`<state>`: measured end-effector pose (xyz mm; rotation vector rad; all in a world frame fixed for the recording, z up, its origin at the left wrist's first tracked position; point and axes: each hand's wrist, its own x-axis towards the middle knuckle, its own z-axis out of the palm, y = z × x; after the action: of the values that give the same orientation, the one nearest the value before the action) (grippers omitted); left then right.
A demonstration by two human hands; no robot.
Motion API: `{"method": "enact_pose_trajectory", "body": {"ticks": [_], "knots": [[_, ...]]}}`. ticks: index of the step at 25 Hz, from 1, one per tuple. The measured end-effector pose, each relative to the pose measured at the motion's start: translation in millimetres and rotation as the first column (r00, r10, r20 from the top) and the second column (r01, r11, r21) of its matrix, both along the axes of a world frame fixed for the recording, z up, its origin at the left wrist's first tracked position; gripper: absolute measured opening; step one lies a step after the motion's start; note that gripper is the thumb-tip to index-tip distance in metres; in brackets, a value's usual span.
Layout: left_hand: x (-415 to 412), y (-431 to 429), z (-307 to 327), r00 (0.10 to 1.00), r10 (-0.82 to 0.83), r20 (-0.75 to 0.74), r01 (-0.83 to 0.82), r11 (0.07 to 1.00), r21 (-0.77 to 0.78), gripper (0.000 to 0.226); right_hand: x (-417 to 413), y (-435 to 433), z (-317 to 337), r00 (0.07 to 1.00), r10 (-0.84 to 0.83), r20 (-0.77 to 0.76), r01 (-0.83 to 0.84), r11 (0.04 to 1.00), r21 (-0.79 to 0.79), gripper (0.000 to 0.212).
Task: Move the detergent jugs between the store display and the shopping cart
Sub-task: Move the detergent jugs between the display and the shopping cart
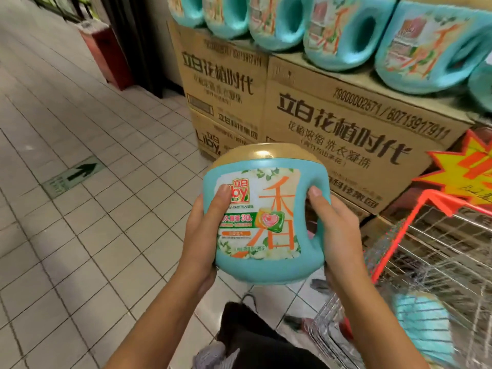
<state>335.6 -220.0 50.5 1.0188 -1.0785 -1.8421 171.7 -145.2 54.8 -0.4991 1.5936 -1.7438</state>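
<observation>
Left grip (pixel 205 235) and right grip (pixel 336 230) clasp the upright jug (pixel 262 225) mid-frame (thumbs in front), with the shopping cart (pixel 394 235) lower right, nearer the right grip.

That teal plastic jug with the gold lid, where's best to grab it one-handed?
Probably the moulded handle loop on the right side of the teal plastic detergent jug, approached from the right: its opening lets fingers curl round it.

open tiled floor (pixel 80 209) left, stacked cartons (pixel 332 134) ahead, wire cart (pixel 439 249) right
</observation>
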Motion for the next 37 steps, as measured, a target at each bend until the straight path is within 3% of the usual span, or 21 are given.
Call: {"method": "enact_pose_trajectory", "body": {"ticks": [4,7,16,20,24,28,31,34,36,37], "knots": [[-41,-78,10,0.996,-0.084,-0.015,0.084,0.996,-0.011,0.053,-34,-67,8,0.996,-0.092,0.009,0.092,0.995,-0.027,0.023],[-75,-134,29,0.993,-0.117,-0.025,0.116,0.993,-0.031,0.060,-61,-112,28,0.990,-0.135,0.036,0.138,0.987,-0.081,0.021],[-152,-248,80,0.949,-0.280,-0.149,0.267,0.959,-0.100,0.069,-119,-198,87,0.948,-0.293,-0.127,0.260,0.939,-0.224,0.025],[-175,-298,104,0.896,-0.396,-0.201,0.362,0.913,-0.188,0.094,-129,-234,113,0.891,-0.396,-0.222,0.308,0.886,-0.346,0.030],[-191,-351,132,0.826,-0.501,-0.257,0.418,0.852,-0.316,0.094,-134,-276,139,0.838,-0.469,-0.279,0.320,0.836,-0.446,0.021],[-203,-405,160,0.790,-0.581,-0.193,0.454,0.767,-0.453,0.111,-139,-324,160,0.779,-0.560,-0.284,0.364,0.771,-0.522,0.025],[-212,-444,184,0.795,-0.598,-0.099,0.437,0.679,-0.590,0.105,-145,-357,175,0.711,-0.616,-0.339,0.374,0.739,-0.561,0.028],[-226,-477,205,0.788,-0.588,-0.183,0.354,0.676,-0.647,0.083,-152,-388,197,0.616,-0.662,-0.427,0.338,0.712,-0.615,0.035],[-239,-492,216,0.761,-0.592,-0.265,0.302,0.685,-0.662,0.081,-161,-404,215,0.465,-0.707,-0.532,0.353,0.700,-0.621,0.035],[-248,-500,221,0.757,-0.583,-0.295,0.276,0.695,-0.664,0.083,-167,-411,223,0.331,-0.723,-0.607,0.403,0.690,-0.602,0.038]]}}
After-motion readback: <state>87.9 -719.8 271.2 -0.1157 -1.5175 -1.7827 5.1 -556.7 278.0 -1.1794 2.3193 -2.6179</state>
